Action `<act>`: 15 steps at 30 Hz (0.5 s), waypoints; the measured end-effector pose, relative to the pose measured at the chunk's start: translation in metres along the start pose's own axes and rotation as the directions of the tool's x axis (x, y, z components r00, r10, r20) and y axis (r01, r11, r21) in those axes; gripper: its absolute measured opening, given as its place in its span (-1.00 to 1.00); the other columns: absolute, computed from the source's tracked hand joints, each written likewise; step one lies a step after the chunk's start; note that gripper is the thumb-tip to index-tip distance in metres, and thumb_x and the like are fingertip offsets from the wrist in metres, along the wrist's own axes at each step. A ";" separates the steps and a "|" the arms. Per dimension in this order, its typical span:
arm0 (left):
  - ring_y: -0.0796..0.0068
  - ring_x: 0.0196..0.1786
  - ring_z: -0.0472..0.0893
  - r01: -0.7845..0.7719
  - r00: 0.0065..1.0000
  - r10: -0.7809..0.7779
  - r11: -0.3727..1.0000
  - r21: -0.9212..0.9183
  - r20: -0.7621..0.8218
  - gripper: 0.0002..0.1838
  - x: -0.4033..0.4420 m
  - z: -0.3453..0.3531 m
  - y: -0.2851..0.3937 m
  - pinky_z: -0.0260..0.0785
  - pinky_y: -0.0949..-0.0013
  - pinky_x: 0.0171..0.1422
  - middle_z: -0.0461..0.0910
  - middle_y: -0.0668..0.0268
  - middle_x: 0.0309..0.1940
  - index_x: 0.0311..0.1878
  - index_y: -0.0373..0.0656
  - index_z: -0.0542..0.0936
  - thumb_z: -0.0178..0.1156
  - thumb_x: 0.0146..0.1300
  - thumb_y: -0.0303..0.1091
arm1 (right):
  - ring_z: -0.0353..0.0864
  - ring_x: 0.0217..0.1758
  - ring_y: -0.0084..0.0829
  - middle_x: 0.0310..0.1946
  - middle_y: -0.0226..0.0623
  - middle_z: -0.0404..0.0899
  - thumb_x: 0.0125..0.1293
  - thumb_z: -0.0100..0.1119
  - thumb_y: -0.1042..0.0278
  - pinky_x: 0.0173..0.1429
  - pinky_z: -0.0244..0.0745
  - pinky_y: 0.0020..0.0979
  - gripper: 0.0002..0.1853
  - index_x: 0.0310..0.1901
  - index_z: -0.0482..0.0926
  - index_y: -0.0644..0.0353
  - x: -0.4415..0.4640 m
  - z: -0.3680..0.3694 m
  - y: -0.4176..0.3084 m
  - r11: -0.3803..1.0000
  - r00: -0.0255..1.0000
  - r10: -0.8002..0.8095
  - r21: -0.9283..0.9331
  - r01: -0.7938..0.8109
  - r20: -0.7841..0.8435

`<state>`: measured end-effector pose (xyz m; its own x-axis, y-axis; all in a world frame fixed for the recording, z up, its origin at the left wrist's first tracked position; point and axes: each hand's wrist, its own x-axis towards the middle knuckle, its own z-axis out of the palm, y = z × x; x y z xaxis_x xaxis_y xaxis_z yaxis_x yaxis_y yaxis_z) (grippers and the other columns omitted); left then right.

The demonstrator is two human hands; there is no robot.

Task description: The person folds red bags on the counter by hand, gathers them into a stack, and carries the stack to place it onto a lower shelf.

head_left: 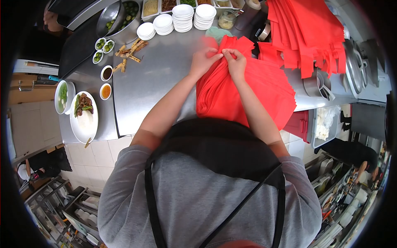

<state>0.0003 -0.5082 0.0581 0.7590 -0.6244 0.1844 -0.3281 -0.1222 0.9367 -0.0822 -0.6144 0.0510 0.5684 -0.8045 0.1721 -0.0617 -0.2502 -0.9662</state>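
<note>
A thick stack of red fabric bags (260, 89) lies fanned out on the steel counter in front of me. At the stack's far end, my left hand (204, 63) and my right hand (235, 64) are close together with fingertips pinched on the edge of a red bag. Part of the red fabric beyond my left fingers is blurred. My hands hide the exact spot they grip.
More red bags (308, 29) are piled at right beside a metal pot (315, 82). White dish stacks (182, 16) stand at the back. Left are clothespins (131, 53), sauce cups (106, 73), a rice plate (84, 124), a soup bowl (64, 97) and a bowl of green citrus (124, 31).
</note>
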 end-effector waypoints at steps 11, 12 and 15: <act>0.77 -0.52 0.39 0.069 0.996 -0.058 0.985 -0.156 0.070 -0.80 0.005 0.000 -0.008 0.24 0.61 -0.44 0.56 0.45 -0.50 -0.27 -0.24 0.62 0.22 0.10 -0.32 | 0.55 -0.43 -0.55 -0.50 -0.26 0.62 0.02 0.28 0.32 -0.27 0.41 -0.51 -0.79 -0.38 0.61 0.30 -0.001 -0.001 -0.005 1.000 1.000 0.013 -0.013 -0.013 -0.015; 0.78 -0.53 0.37 0.047 0.997 -0.034 0.980 -0.196 0.069 -0.80 0.005 0.000 -0.009 0.22 0.61 -0.45 0.55 0.46 -0.51 -0.27 -0.24 0.62 0.22 0.11 -0.32 | 0.54 -0.44 -0.56 -0.50 -0.26 0.61 0.01 0.28 0.32 -0.27 0.41 -0.51 -0.79 -0.38 0.61 0.30 -0.001 -0.001 -0.005 1.000 1.000 0.003 -0.027 -0.004 -0.015; 0.79 -0.56 0.35 0.158 0.984 -0.138 0.966 -0.206 0.112 -0.80 0.005 -0.001 -0.010 0.19 0.61 -0.49 0.54 0.47 -0.52 -0.28 -0.25 0.62 0.21 0.12 -0.32 | 0.54 -0.44 -0.55 -0.50 -0.26 0.61 0.01 0.29 0.31 -0.27 0.41 -0.51 -0.78 -0.38 0.61 0.30 0.000 -0.001 -0.005 1.000 1.000 0.013 -0.010 -0.013 -0.018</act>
<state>0.0079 -0.5096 0.0504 0.7292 -0.6841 0.0193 -0.0810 -0.0582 0.9950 -0.0829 -0.6134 0.0557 0.5526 -0.8174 0.1628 -0.0778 -0.2451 -0.9664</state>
